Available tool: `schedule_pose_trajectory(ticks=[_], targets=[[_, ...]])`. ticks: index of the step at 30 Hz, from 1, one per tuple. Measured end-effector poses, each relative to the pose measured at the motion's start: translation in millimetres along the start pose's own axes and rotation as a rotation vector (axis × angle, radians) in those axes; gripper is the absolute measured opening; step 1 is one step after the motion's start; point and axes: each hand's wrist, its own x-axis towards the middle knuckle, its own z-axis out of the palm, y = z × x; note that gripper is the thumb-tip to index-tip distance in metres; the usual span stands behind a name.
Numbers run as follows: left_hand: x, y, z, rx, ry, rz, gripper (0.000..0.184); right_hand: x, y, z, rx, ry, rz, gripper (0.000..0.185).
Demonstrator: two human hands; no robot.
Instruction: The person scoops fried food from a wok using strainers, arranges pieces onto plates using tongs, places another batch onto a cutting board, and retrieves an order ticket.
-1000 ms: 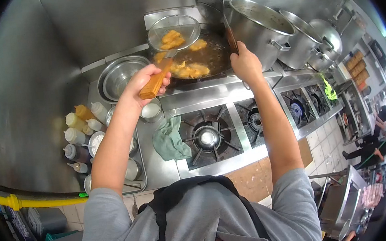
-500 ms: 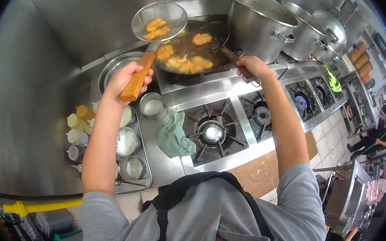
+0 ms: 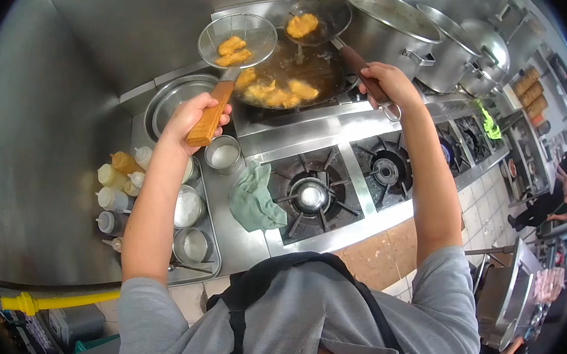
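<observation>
My left hand (image 3: 199, 119) is closed round the light wooden handle of a wire-mesh strainer (image 3: 250, 28), which carries golden fried pieces (image 3: 231, 45) above the pan's left side. The dark wooden handle of a second mesh strainer (image 3: 330, 12) is in my right hand (image 3: 387, 87). One fried piece (image 3: 302, 25) lies in that strainer, lifted over the back of the pan. Below, a wide pan of hot oil (image 3: 318, 69) holds several more battered pieces (image 3: 280, 95), bunched at its near left. What they are under the batter is hidden.
Tall steel pots (image 3: 388, 23) stand right of the pan. At left are a round steel pan (image 3: 168, 103), squeeze bottles (image 3: 111, 199) and a tray (image 3: 214, 250) with metal containers. A green cloth (image 3: 256, 196) lies beside the front burner (image 3: 312, 196). Another person (image 3: 549, 204) is at far right.
My right hand has raised its strainer out of the oil, with a fried piece now in it. The left strainer has shifted slightly down and right, its pieces still inside.
</observation>
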Motion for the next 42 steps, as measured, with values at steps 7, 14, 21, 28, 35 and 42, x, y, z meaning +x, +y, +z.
schedule_pose_trajectory(ticks=[7,14,21,28,35,42], targets=[[14.7,-4.0,27.3,-0.035,-0.081,-0.011,0.031,2.2,-11.9,56.2,-0.098,0.064,-0.071,0.027],[24.7,-7.4,36.0,-0.071,-0.151,-0.008,0.033,-2.6,-1.3,75.1,-1.101,0.350,-0.339,0.035],[19.1,-4.2,34.4,-0.017,-0.151,-0.013,0.032,-30.7,-14.4,15.4,-0.803,0.360,-0.172,0.034],[13.7,-0.3,27.8,0.005,-0.135,0.011,0.030,-45.1,-0.8,-27.1,-0.568,0.098,0.135,0.022],[4.1,5.7,23.9,0.023,-0.103,0.020,0.030,-42.4,-2.0,-19.1,-0.544,-0.060,0.256,0.024],[-2.1,9.1,22.7,0.034,-0.078,0.062,0.030,-23.9,7.1,-17.5,-0.492,-0.261,0.259,0.027]])
